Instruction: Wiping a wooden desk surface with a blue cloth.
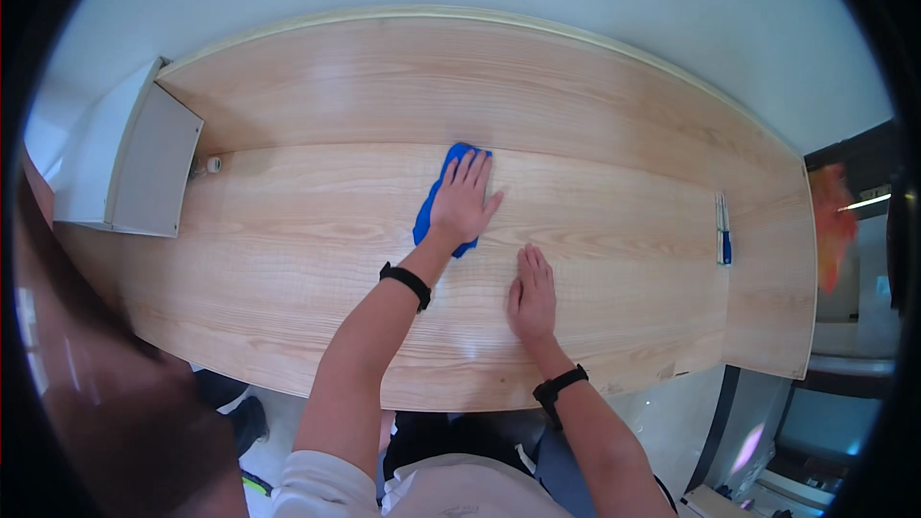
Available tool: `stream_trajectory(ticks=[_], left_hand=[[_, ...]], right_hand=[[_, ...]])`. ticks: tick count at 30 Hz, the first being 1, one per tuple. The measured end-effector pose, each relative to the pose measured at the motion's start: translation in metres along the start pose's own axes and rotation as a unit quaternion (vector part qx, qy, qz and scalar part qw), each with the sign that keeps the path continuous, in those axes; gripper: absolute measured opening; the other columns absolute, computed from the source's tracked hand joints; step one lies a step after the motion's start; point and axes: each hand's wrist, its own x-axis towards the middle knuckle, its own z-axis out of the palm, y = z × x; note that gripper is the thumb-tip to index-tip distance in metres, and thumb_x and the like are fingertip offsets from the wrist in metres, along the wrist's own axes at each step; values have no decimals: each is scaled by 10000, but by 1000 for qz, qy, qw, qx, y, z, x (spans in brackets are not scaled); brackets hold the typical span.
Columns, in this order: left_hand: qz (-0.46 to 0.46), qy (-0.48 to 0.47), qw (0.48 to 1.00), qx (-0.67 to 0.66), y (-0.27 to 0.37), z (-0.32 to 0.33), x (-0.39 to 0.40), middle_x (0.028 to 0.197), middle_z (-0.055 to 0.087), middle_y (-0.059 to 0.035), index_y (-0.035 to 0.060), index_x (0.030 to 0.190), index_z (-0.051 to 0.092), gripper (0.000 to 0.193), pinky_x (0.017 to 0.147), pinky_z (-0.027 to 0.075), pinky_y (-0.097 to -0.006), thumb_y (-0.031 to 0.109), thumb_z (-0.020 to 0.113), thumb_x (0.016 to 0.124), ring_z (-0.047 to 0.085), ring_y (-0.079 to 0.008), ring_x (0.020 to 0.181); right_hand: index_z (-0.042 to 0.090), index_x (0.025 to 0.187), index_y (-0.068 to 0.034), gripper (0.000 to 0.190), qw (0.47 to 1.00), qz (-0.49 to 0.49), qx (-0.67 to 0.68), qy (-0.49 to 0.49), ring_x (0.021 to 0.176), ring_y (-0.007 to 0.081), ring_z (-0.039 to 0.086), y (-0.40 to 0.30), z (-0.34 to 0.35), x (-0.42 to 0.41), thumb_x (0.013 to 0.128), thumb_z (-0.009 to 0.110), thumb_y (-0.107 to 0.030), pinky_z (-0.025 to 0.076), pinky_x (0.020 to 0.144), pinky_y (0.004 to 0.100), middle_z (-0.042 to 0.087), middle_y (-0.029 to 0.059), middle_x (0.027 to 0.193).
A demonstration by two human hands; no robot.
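My left hand (464,198) lies flat over a blue cloth (429,210), pressing it onto the wood-grain desktop (345,230) close to the back panel. Its fingers point away from me, and parts of the cloth show at the far end, along the left side and below the palm. To the right and nearer to me, my right hand (534,295) rests palm down on the bare wood. It holds nothing; the fingers lie straight, with the thumb a little apart. Black bands circle both wrists.
A white cabinet (147,158) stands at the desk's left end, partly hiding a clear bottle (205,166). Slim pen-like items (723,230) lie near the right side panel (768,280). A large blurred brown shape (129,410) fills the lower left; a shoe (248,417) shows beside it.
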Motion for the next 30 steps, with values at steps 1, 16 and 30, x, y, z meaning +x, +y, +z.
stream_trajectory(ticks=[1, 16, 30], left_hand=[[3, -3, 1000, -2, 8, 1, -10, 1663, 362, -175, -14, 1592, 349, 721, 1294, 159, -463, 479, 417, 1071, 254, -325, 1572], [-79, -124, 989, -11, 88, -71, -297, 1695, 303, -172, -21, 1619, 298, 750, 1292, 158, -479, 446, 476, 1060, 228, -321, 1591], [-97, -50, 993, 37, -22, -47, -108, 1702, 287, -176, -23, 1615, 289, 786, 1304, 135, -474, 512, 426, 1055, 204, -310, 1599]], right_hand=[[504, 1461, 59, 531, 1000, -7, -6, 4, 1445, 428, 442, 2, -2, 0, 935, 549, 13, 363, 1192, 508, 497, 243, 1538], [519, 1441, 68, 478, 999, -7, -25, 25, 1458, 381, 442, 5, 3, -2, 975, 528, -37, 335, 1237, 478, 514, 219, 1530], [530, 1428, 51, 470, 994, 93, -42, 45, 1479, 359, 435, -18, 15, -2, 966, 537, -34, 314, 1243, 512, 511, 187, 1555]])
